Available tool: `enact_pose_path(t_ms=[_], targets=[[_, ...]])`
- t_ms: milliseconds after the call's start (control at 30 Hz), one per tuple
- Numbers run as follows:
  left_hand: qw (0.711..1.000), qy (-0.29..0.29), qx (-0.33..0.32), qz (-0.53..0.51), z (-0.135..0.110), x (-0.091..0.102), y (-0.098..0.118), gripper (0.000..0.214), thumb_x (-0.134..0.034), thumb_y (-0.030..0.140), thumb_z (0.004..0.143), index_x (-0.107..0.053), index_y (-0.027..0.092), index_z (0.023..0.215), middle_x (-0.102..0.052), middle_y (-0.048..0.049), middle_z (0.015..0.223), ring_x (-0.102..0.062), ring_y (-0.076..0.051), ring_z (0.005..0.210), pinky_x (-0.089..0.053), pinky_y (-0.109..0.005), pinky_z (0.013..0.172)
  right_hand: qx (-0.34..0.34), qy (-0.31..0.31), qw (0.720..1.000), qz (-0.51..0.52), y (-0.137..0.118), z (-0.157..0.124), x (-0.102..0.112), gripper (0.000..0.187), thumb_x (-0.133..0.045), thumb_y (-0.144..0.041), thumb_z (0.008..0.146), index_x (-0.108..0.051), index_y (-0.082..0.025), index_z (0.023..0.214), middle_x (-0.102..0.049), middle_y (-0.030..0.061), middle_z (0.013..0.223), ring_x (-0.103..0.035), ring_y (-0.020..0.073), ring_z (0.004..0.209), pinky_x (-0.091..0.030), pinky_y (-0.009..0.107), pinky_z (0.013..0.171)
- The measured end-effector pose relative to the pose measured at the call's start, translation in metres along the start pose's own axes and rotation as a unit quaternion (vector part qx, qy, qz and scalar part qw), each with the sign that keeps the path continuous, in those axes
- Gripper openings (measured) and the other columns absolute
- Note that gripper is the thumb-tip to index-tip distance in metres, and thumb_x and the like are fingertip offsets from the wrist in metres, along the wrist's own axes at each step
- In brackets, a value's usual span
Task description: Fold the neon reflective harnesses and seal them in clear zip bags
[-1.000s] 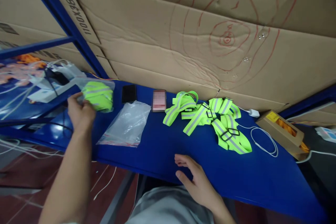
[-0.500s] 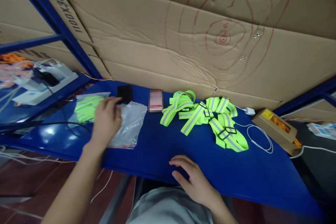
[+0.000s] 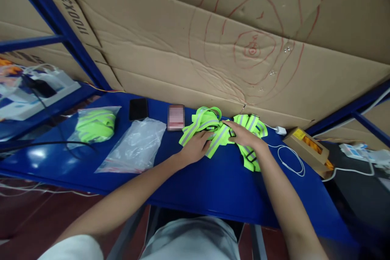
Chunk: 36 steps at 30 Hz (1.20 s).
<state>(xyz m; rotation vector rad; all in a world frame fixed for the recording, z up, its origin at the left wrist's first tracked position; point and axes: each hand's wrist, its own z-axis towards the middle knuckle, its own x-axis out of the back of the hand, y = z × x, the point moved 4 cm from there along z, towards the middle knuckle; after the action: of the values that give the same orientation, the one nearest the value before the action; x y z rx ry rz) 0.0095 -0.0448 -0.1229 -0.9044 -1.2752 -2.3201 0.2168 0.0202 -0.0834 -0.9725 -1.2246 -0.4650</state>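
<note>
Neon-yellow reflective strap vest, with grey stripes and black buckles, lies in a loose heap on the blue table. Both hands are on it. My left hand is at the near left part, its fingers curled over a strap. From the right, my right hand reaches across the middle, fingers closed on bunched straps near a buckle; its thumb is hidden. Left of the hands lies a flat clear plastic bag. Farther left, another clear bag holds a folded neon-yellow vest.
A black flat object and a phone-like item lie near the cardboard wall. To the right are a white cable and a carton with orange contents. Power strips and wires stand at far left.
My left hand has left the plastic bags and moved right onto the vest. My right hand has moved forward from the table's front onto the straps. The camera view has shifted slightly.
</note>
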Motion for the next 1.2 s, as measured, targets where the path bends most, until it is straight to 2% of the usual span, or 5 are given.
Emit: enact_pose_path(t_ms=[367, 667, 900, 1033, 1200], targets=[[0.981, 0.053, 0.037, -0.181, 0.015, 0.034, 0.004, 0.025, -0.046, 0.026, 0.098, -0.057, 0.017, 0.119, -0.067, -0.0127, 0.119, -0.066, -0.020, 0.108, -0.056, -0.037, 0.095, -0.011, 0.262, 0.940, 0.217, -0.026, -0.035, 0.098, 0.043, -0.049, -0.046, 0.102, -0.058, -0.025, 0.138, -0.065, 0.0077, 0.133, -0.066, 0.0204, 0.110, -0.055, 0.036, 0.095], [0.923, -0.212, -0.100, -0.305, 0.075, 0.044, 0.073, 0.111, -0.080, 0.026, 0.076, -0.009, 0.027, 0.162, -0.023, -0.0142, 0.169, -0.023, -0.029, 0.158, -0.024, -0.047, 0.128, -0.098, 0.273, 0.835, 0.467, -0.072, -0.041, 0.106, 0.047, -0.040, -0.038, 0.100, -0.054, -0.022, 0.142, -0.069, 0.0091, 0.123, -0.071, 0.0200, 0.098, -0.058, 0.035, 0.088], [0.895, -0.302, -0.055, -0.322, 0.078, -0.002, 0.067, 0.095, -0.085, 0.032, 0.068, -0.038, 0.019, 0.149, -0.057, -0.0142, 0.144, -0.055, -0.029, 0.135, -0.048, -0.040, 0.110, -0.141, 0.211, 0.856, 0.451, -0.064, -0.055, 0.119, 0.063, -0.003, -0.046, 0.107, -0.034, -0.029, 0.159, -0.061, 0.0017, 0.087, -0.049, 0.0070, 0.057, -0.043, 0.028, 0.062], [0.865, -0.449, -0.022, -0.225, 0.063, -0.035, 0.039, 0.047, -0.082, 0.037, 0.069, -0.067, 0.013, 0.108, -0.074, -0.0077, 0.106, -0.069, -0.027, 0.100, -0.055, -0.032, 0.082, -0.126, 0.311, 0.847, 0.412, -0.045, -0.075, 0.137, 0.063, 0.000, -0.027, 0.105, -0.028, -0.036, 0.161, -0.066, 0.0126, 0.121, -0.052, 0.0092, 0.062, -0.042, 0.029, 0.062], [0.888, -0.433, -0.009, -0.153, 0.068, -0.010, 0.020, 0.035, -0.078, 0.040, 0.071, -0.063, 0.016, 0.090, -0.069, -0.0014, 0.092, -0.063, -0.019, 0.085, -0.045, -0.024, 0.069, -0.103, 0.412, 0.839, 0.339, -0.019, -0.105, 0.167, 0.059, -0.015, -0.033, 0.105, -0.033, -0.031, 0.161, -0.046, 0.0172, 0.156, -0.068, 0.0178, 0.088, -0.047, 0.034, 0.065]])
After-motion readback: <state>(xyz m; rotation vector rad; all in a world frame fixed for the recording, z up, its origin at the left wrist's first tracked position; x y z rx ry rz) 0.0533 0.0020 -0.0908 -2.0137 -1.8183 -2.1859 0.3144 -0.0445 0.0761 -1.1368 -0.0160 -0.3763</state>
